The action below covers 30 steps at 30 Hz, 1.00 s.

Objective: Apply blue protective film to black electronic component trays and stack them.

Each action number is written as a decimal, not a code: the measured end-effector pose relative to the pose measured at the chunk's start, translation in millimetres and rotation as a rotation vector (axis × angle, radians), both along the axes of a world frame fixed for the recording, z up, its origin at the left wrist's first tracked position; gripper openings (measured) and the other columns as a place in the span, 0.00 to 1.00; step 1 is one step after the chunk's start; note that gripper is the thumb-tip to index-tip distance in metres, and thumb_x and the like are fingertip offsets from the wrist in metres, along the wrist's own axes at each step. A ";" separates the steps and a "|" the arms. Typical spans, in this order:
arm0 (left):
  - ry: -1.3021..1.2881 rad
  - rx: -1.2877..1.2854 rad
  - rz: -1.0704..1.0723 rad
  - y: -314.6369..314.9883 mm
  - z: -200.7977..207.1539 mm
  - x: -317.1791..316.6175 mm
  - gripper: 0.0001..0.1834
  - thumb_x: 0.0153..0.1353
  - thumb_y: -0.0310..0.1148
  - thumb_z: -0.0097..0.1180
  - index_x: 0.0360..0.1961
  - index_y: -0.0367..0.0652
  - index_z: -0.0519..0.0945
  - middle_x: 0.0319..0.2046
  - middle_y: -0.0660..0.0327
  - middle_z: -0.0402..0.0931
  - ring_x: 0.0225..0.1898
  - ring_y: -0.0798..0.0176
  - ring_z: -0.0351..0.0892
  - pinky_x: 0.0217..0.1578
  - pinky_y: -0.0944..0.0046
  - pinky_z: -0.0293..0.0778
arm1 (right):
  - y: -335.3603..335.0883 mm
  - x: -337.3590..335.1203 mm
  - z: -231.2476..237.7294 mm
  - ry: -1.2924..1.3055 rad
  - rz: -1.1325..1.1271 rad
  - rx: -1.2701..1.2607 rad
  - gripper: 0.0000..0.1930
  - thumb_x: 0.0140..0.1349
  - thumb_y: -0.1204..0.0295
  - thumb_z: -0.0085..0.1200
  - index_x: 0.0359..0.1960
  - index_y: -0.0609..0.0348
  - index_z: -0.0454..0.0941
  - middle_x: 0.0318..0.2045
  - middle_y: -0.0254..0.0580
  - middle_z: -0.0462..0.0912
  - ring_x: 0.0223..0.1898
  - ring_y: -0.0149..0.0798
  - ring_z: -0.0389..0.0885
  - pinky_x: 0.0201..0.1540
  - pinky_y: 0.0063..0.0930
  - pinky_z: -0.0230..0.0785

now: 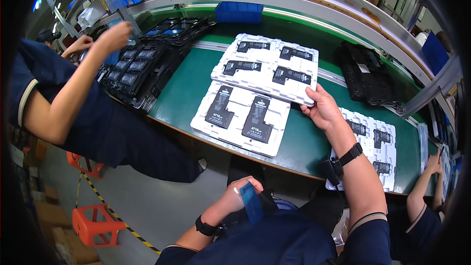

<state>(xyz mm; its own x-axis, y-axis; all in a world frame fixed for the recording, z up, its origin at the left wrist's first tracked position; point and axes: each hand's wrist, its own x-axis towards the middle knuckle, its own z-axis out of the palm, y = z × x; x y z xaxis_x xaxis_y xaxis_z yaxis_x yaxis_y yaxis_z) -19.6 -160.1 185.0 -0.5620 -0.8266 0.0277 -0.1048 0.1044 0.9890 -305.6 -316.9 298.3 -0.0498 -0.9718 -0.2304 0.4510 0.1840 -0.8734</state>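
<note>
My right hand [321, 108] grips the near right corner of a white plastic tray [268, 59], thumb on top. Several black phone-type batteries [292, 75] lie in its recesses. That tray overlaps the far part of a second white tray [238, 110], where two larger-looking black batteries [257, 120] show. What lies under the overlap is hidden. Low in front of my body, my left hand [241, 194] is closed on a piece of clear blue plastic film [252, 203], which hangs beside the fingers. Each of my wrists wears a black strap.
Another white tray with batteries [365, 154] sits right of my forearm on the green bench [181, 86]. Black trays [368, 76] are stacked at the far right, more [132, 68] at left. Co-workers' hands [115, 37] work on both sides. A shelf crosses behind; orange stools [95, 225] stand left.
</note>
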 end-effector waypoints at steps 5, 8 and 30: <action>0.013 -0.010 -0.017 -1.9 2.1 -1.9 0.11 0.64 0.18 0.44 0.35 0.38 0.80 0.34 0.61 0.78 0.37 0.67 0.81 0.40 0.69 0.76 | -0.3 -2.6 -2.5 0.069 0.048 0.026 0.17 0.70 0.68 0.50 0.57 0.58 0.64 0.40 0.41 0.79 0.26 0.28 0.76 0.24 0.17 0.71; 0.006 0.016 -0.020 -1.1 5.1 -3.7 0.11 0.64 0.18 0.44 0.35 0.37 0.80 0.35 0.61 0.78 0.37 0.67 0.80 0.41 0.69 0.76 | 0.7 -3.0 0.8 0.127 0.075 0.049 0.17 0.70 0.68 0.51 0.56 0.60 0.65 0.40 0.44 0.79 0.25 0.29 0.77 0.24 0.18 0.72; -0.005 0.003 -0.020 5.1 -0.1 2.1 0.10 0.66 0.19 0.45 0.36 0.38 0.80 0.34 0.62 0.77 0.38 0.68 0.80 0.41 0.69 0.75 | 7.2 8.6 16.2 0.522 0.059 0.132 0.35 0.66 0.65 0.56 0.70 0.63 0.52 0.34 0.47 0.81 0.22 0.30 0.79 0.18 0.23 0.73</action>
